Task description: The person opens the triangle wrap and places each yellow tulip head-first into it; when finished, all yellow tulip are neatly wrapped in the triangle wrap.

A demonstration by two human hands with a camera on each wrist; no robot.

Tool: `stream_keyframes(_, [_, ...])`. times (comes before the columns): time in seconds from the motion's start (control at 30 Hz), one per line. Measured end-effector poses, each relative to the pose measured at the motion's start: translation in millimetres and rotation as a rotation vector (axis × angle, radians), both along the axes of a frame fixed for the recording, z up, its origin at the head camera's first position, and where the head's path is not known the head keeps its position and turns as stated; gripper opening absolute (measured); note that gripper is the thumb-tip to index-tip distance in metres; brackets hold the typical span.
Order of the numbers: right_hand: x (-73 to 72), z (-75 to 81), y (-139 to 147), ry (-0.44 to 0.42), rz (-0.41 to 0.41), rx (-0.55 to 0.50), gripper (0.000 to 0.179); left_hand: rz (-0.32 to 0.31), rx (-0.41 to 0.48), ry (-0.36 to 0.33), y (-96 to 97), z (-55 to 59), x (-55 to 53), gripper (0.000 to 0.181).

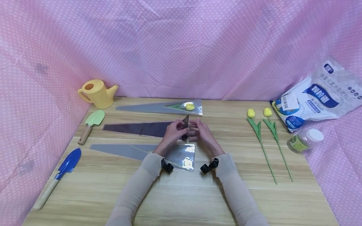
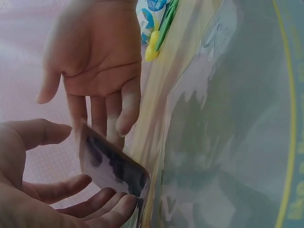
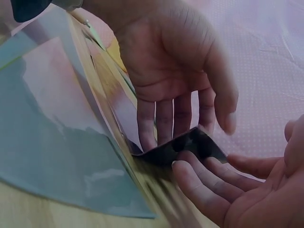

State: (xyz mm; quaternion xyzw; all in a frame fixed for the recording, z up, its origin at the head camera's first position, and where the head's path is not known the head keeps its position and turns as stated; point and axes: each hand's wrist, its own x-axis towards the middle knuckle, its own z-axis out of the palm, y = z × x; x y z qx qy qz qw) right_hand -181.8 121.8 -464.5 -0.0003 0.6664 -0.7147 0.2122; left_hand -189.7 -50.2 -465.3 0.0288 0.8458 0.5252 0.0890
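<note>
A dark tapered flower sleeve (image 1: 138, 128) lies on the table in the head view, narrow end to the left. Its wide end (image 2: 114, 166) stands raised between my two hands. My left hand (image 1: 171, 134) touches this raised end with loosely bent fingers, its thumb apart from them. From the right, my right hand (image 1: 205, 135) faces it, fingers extended against the other side and thumb lifted. Nearer me lies a clear tapered sleeve (image 1: 121, 150) with a gold line. Farther back, another clear sleeve (image 1: 141, 107) holds a yellow tulip (image 1: 189, 107).
Two yellow tulips (image 1: 261, 138) (image 1: 275, 135) lie at the right, beside a white-capped jar (image 1: 304, 140) and a printed bag (image 1: 316, 97). At the left are a yellow watering can (image 1: 99, 95), a green trowel (image 1: 94, 118) and a blue trowel (image 1: 68, 162). Pink dotted cloth (image 1: 181, 47) hangs behind.
</note>
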Motion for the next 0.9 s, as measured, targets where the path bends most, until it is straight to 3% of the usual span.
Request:
stream_keyframes(0.27, [-1.1, 0.3, -5.3, 0.01, 0.009, 0.012, 0.074, 0.033, 0.001, -0.023, -2.1, -3.0, -0.7, 0.021])
stream_keyframes(0.43, [-4.0, -1.3, -5.3, -0.016, 0.009, 0.011, 0.073, 0.065, -0.017, -0.004, -3.0, -4.1, -1.6, 0.013])
stream_keyframes(0.57, [-9.7, -2.1, -4.6, -0.038, -0.004, 0.05, 0.067, 0.096, -0.038, 0.011, -5.1, -5.2, -2.8, 0.015])
stream_keyframes(0.9, [-25.7, 0.4, -9.8, -0.085, -0.014, 0.182, 0.052, 0.184, 0.006, -0.016, -11.0, -9.3, -5.1, 0.008])
